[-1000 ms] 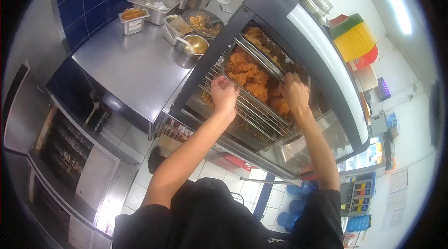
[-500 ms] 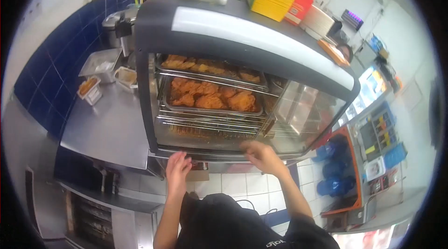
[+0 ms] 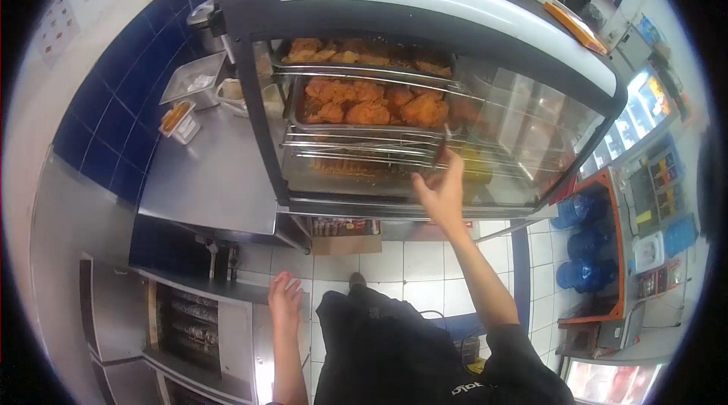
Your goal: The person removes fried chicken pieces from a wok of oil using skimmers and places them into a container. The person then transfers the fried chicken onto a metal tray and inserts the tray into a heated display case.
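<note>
In front of me stands a heated display cabinet (image 3: 364,206) with fried chicken pieces (image 3: 371,105) on trays inside. My right hand (image 3: 444,189) is at the cabinet front, its fingers closed on a narrow dark piece that looks like the handle (image 3: 441,149) of the sliding glass door (image 3: 523,132); the thumb stands off to the left. Left of the door's edge, the front is uncovered. My left hand (image 3: 285,302) hangs below the cabinet, fingers loosely bent and apart, with nothing in it.
A steel counter (image 3: 205,185) on the left bears a metal pan (image 3: 193,80) and a small tub (image 3: 180,123). Below stands a steel unit (image 3: 250,344). Blue water bottles (image 3: 584,276) are in an orange-framed rack (image 3: 622,238) at right. A cardboard box (image 3: 345,244) sits under the cabinet.
My right hand has risen from the cabinet's lower edge to the glass door's edge. My left hand has dropped away from the cabinet's front edge. The view has shifted downward.
</note>
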A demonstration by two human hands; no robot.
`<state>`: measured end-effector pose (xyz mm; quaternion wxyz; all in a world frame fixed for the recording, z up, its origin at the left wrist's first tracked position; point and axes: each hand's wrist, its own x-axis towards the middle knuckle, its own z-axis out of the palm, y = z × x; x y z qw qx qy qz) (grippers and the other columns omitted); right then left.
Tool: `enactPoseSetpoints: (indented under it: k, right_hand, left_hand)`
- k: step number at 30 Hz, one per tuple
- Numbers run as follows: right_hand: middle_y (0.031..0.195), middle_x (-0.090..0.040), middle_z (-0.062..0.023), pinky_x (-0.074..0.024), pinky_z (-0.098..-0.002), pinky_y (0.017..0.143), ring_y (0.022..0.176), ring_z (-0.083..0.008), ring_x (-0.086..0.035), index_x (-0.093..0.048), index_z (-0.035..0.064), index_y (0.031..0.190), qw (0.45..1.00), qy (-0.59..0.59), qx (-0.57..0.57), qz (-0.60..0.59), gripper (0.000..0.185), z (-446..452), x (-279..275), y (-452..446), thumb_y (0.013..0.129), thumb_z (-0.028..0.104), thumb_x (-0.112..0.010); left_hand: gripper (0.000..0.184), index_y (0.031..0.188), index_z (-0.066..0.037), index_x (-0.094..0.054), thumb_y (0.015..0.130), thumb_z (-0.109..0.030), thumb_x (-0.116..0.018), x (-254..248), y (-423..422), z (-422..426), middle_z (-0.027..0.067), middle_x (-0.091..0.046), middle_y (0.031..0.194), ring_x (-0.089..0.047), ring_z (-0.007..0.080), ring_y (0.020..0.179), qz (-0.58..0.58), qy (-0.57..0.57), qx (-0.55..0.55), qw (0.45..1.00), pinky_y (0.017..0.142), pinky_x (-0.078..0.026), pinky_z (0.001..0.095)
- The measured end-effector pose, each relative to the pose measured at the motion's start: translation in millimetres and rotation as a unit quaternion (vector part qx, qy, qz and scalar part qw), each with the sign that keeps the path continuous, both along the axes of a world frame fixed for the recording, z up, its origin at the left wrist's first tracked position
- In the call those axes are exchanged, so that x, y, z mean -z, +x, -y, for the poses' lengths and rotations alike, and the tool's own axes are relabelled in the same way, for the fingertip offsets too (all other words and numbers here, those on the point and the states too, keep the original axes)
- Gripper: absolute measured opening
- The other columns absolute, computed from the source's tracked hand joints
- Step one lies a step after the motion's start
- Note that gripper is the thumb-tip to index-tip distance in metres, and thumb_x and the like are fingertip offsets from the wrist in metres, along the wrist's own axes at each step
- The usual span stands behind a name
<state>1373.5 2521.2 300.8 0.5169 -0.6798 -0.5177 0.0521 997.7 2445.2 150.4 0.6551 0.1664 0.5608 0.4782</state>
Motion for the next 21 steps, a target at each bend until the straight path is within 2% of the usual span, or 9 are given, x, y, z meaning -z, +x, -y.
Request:
enactPoseSetpoints:
  k: [7, 8, 11, 13, 15, 16, 18, 20, 21]
  right_hand:
    - [0.121, -0.047, -0.0169, -0.0518, -0.0346, 0.069, 0.065, -0.0184, -0.060, -0.034, -0.0034, 0.139, 0.986, 0.004, -0.163, -0.043, 0.077, -38.7, 6.5, -93.2, 0.078, 0.020, -0.075]
    - [0.129, -0.045, -0.0204, -0.0522, -0.0361, 0.078, 0.083, -0.0243, -0.064, -0.033, -0.0038, 0.142, 0.979, -0.054, -0.188, -0.059, 0.081, -38.7, -3.5, -102.7, 0.078, 0.023, -0.075]
    - [0.133, -0.044, -0.0220, -0.0540, -0.0318, 0.075, 0.091, -0.0230, -0.063, -0.034, -0.0049, 0.143, 0.975, 0.033, -0.218, -0.035, 0.082, -62.4, 35.3, -128.7, 0.078, 0.021, -0.076]
    - [0.139, -0.043, -0.0265, -0.0350, -0.0442, 0.109, 0.128, -0.0385, -0.045, -0.035, -0.0009, 0.145, 0.974, 0.020, -0.221, -0.048, 0.085, -33.3, 39.4, -159.7, 0.076, 0.028, -0.076]
    - [0.126, -0.056, -0.0211, -0.0428, -0.0431, 0.099, 0.117, -0.0342, -0.053, -0.055, 0.0006, 0.123, 0.957, 0.070, -0.276, -0.055, 0.049, 33.2, 56.4, -209.2, 0.082, 0.023, -0.071]
    - [0.111, -0.064, -0.0167, -0.0479, -0.0397, 0.089, 0.102, -0.0277, -0.061, -0.060, 0.0010, 0.111, 0.924, -0.038, -0.352, -0.141, 0.029, 82.7, 65.0, -245.8, 0.087, 0.018, -0.067]
    - [0.079, -0.066, -0.0065, -0.0502, -0.0293, 0.070, 0.074, -0.0133, -0.062, -0.064, -0.0003, 0.091, 0.783, -0.112, -0.593, -0.152, 0.016, 190.1, 100.3, -307.3, 0.093, 0.015, -0.064]
    - [0.083, -0.067, -0.0036, -0.0490, -0.0271, 0.066, 0.073, -0.0115, -0.060, -0.067, 0.0028, 0.082, 0.656, -0.278, -0.699, -0.060, 0.015, 322.1, 158.5, -363.9, 0.093, 0.013, -0.064]
    - [0.090, -0.070, -0.0066, -0.0517, -0.0307, 0.072, 0.082, -0.0155, -0.064, -0.071, 0.0030, 0.084, 0.515, -0.284, -0.801, -0.111, 0.012, 382.0, 215.0, -390.1, 0.090, 0.013, -0.066]
  left_hand:
    - [0.038, 0.124, -0.009, -0.053, 0.094, -0.031, -0.062, -37.9, -8.4, 92.9, 0.0098, -0.056, 0.127, -0.056, 0.0268, 0.112, -0.003, 0.082, 0.002, 0.997, 0.094, -0.043, 0.0426]
    - [0.038, 0.124, -0.009, -0.053, 0.094, -0.031, -0.062, -43.7, -12.5, 119.9, 0.0098, -0.056, 0.127, -0.056, 0.0268, 0.112, -0.007, 0.090, -0.011, 0.996, 0.094, -0.043, 0.0426]
    - [0.037, 0.123, -0.009, -0.055, 0.095, -0.033, -0.062, -55.2, -32.8, 223.1, 0.0094, -0.058, 0.125, -0.059, 0.0258, 0.107, -0.035, 0.095, -0.107, 0.989, 0.091, -0.044, 0.0413]
    - [0.037, 0.122, -0.009, -0.056, 0.095, -0.033, -0.061, -47.2, -50.3, 315.8, 0.0095, -0.058, 0.125, -0.059, 0.0258, 0.106, -0.061, 0.094, -0.183, 0.977, 0.091, -0.045, 0.0412]
    - [0.036, 0.122, -0.008, -0.056, 0.095, -0.032, -0.061, -46.1, -63.1, 423.6, 0.0089, -0.060, 0.124, -0.061, 0.0246, 0.104, -0.088, 0.050, -0.290, 0.952, 0.089, -0.046, 0.0406]
    - [0.036, 0.122, -0.008, -0.056, 0.095, -0.032, -0.061, -46.6, -73.1, 475.9, 0.0089, -0.060, 0.124, -0.061, 0.0246, 0.104, -0.107, 0.053, -0.384, 0.916, 0.089, -0.046, 0.0406]
    - [0.037, 0.119, -0.009, -0.059, 0.093, -0.034, -0.065, -32.4, -63.6, 595.7, 0.0061, -0.062, 0.115, -0.061, 0.0213, 0.104, -0.156, -0.055, -0.463, 0.871, 0.090, -0.046, 0.0384]
    - [0.038, 0.119, -0.008, -0.059, 0.092, -0.035, -0.065, -65.7, -37.2, 688.4, 0.0065, -0.063, 0.113, -0.061, 0.0203, 0.104, -0.198, -0.075, -0.569, 0.795, 0.090, -0.046, 0.0372]
    - [0.039, 0.120, -0.007, -0.059, 0.092, -0.035, -0.065, -86.5, -21.2, 727.7, 0.0068, -0.063, 0.112, -0.061, 0.0198, 0.103, -0.218, -0.059, -0.619, 0.752, 0.088, -0.046, 0.0362]
